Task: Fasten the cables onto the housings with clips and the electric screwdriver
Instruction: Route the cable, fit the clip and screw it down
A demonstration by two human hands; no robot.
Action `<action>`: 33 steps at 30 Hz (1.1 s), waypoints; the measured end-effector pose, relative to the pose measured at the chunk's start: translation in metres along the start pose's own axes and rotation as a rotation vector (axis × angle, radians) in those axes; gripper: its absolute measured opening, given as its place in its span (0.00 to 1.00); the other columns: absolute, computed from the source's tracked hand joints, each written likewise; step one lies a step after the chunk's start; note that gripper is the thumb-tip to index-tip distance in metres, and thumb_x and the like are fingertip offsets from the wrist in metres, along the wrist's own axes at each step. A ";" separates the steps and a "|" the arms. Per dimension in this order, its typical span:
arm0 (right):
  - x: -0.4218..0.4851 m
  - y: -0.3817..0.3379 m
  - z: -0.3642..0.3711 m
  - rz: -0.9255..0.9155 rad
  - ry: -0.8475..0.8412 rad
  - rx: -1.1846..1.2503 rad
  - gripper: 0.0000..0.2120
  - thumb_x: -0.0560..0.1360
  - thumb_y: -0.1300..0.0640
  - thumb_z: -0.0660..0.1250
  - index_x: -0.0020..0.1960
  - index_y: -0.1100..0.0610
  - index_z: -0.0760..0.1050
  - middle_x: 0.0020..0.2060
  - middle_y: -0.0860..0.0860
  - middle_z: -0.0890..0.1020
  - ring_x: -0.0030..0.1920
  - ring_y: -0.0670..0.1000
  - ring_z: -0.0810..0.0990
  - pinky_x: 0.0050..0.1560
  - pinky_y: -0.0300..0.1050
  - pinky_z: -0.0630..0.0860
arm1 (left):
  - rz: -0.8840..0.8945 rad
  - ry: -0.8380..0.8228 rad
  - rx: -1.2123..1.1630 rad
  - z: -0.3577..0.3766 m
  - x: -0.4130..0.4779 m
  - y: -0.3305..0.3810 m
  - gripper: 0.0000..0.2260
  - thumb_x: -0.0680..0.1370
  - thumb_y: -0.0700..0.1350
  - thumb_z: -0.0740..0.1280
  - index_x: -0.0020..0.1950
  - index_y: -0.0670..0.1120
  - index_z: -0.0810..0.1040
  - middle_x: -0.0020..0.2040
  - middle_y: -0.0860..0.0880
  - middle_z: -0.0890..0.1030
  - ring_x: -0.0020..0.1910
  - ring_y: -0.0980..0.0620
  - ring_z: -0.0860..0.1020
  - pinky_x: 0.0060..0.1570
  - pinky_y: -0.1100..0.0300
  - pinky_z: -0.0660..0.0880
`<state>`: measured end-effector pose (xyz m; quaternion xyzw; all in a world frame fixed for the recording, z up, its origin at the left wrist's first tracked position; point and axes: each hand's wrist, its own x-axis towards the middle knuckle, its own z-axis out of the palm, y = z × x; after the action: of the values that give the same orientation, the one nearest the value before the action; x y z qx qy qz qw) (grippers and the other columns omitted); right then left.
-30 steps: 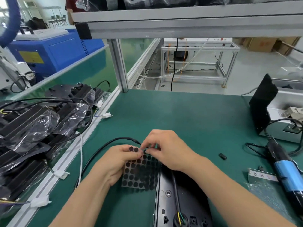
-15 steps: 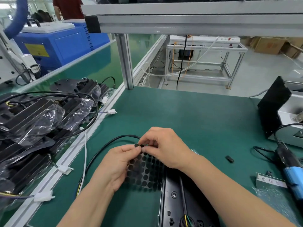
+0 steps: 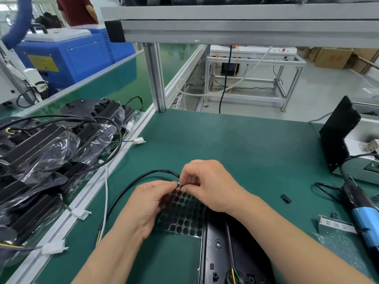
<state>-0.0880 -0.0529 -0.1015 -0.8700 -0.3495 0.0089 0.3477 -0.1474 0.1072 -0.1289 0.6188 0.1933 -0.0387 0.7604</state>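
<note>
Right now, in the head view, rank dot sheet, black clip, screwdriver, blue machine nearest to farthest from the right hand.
1. dot sheet, under the right hand
2. black clip, to its right
3. screwdriver, far right
4. blue machine, back left

The left hand [image 3: 149, 203] has slid up over the dot sheet [image 3: 182, 218] corner, meeting the right hand [image 3: 207, 183] pinching there.

Our bench mat [image 3: 246, 144] is dark green. Near us we see a clear sheet [image 3: 180, 220] patterned with rows of black dots [image 3: 179, 194], a black housing [image 3: 217, 253] and black cable [image 3: 154, 171]. Right, our screwdriver [image 3: 364, 220] is blue and black; far left, a blue machine [image 3: 82, 58] bears a yellow label [image 3: 43, 62].
</note>
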 end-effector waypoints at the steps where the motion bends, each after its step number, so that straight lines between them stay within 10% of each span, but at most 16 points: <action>1: -0.001 -0.001 -0.001 -0.012 -0.002 -0.021 0.06 0.71 0.62 0.74 0.40 0.53 0.79 0.36 0.43 0.77 0.36 0.44 0.76 0.42 0.38 0.73 | 0.008 -0.002 0.011 0.000 0.000 0.000 0.05 0.72 0.40 0.72 0.38 0.41 0.85 0.36 0.45 0.83 0.33 0.54 0.79 0.37 0.59 0.73; 18: -0.013 -0.002 -0.008 -0.128 0.021 -0.048 0.02 0.74 0.62 0.72 0.46 0.57 0.81 0.38 0.49 0.80 0.38 0.47 0.76 0.44 0.41 0.74 | 0.002 -0.044 0.024 0.002 -0.005 0.005 0.07 0.71 0.41 0.73 0.33 0.44 0.84 0.32 0.47 0.82 0.30 0.55 0.78 0.30 0.64 0.75; 26: -0.011 -0.007 -0.012 -0.204 -0.068 -0.284 0.02 0.79 0.58 0.63 0.49 0.54 0.74 0.45 0.49 0.78 0.46 0.53 0.77 0.49 0.50 0.73 | 0.022 -0.017 0.074 0.006 -0.006 0.009 0.08 0.73 0.42 0.72 0.47 0.38 0.79 0.39 0.41 0.75 0.38 0.48 0.73 0.38 0.56 0.69; 33: -0.025 -0.016 -0.017 -0.118 -0.052 -0.160 0.03 0.80 0.60 0.61 0.47 0.55 0.71 0.48 0.51 0.73 0.49 0.52 0.72 0.54 0.48 0.71 | -0.040 0.091 0.053 0.008 -0.004 0.005 0.07 0.74 0.41 0.72 0.36 0.42 0.84 0.37 0.43 0.85 0.36 0.48 0.80 0.39 0.57 0.76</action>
<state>-0.1114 -0.0704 -0.0844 -0.8723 -0.4088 -0.0168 0.2678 -0.1473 0.1002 -0.1219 0.6359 0.2389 -0.0311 0.7332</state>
